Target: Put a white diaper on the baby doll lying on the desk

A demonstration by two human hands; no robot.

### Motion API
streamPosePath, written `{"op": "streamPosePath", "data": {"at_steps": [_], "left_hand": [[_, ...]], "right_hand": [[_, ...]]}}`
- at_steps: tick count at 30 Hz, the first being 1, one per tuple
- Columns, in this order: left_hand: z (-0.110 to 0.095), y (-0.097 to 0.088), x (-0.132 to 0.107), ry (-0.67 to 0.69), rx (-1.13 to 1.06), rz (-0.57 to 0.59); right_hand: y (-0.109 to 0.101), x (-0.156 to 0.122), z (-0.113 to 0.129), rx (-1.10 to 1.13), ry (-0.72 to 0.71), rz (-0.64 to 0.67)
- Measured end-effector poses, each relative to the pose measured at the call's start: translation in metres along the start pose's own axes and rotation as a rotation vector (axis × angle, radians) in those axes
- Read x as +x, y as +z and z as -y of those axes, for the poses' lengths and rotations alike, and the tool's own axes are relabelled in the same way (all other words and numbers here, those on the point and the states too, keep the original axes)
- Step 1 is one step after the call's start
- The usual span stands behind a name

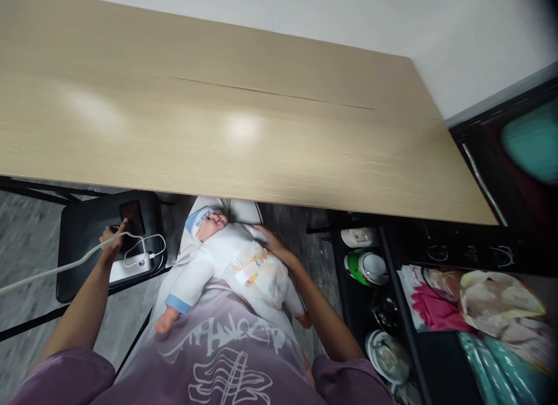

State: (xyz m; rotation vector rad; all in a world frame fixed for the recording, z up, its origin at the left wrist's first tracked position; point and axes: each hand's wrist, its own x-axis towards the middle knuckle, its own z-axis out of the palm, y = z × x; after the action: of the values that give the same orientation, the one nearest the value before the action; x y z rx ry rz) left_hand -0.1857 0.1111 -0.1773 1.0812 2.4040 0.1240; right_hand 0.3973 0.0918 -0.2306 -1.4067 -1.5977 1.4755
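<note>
A baby doll (257,271) in white clothes with blue cuffs, a diaper and a blue-and-white cap lies face up across my lap. My right hand (275,245) curls against the doll's side by its arm; some fingertips are hidden. Off to the left, my left hand (114,237) reaches over a black padded stool (76,248). Its index finger stretches out to the edge of a dark phone (132,217), and the other fingers are partly hidden. Close to that hand lies a white power strip (129,268) with a white cable (65,267) and a plugged-in charging lead.
A long light wooden table (244,143) spans the view above my lap. At the right, a black shelf (440,358) holds a green-and-white can (368,267), pink cloth (436,306), plastic bags (501,294) and teal packages (497,364). Grey flooring (26,230) shows below.
</note>
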Motion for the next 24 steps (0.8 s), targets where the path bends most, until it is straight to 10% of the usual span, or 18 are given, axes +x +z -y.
{"op": "streamPosePath", "data": {"at_steps": [24], "left_hand": [[-0.017, -0.007, -0.01, 0.078, 0.066, 0.107]], "right_hand": [[0.0, -0.003, 0.001, -0.012, 0.018, 0.006]]}}
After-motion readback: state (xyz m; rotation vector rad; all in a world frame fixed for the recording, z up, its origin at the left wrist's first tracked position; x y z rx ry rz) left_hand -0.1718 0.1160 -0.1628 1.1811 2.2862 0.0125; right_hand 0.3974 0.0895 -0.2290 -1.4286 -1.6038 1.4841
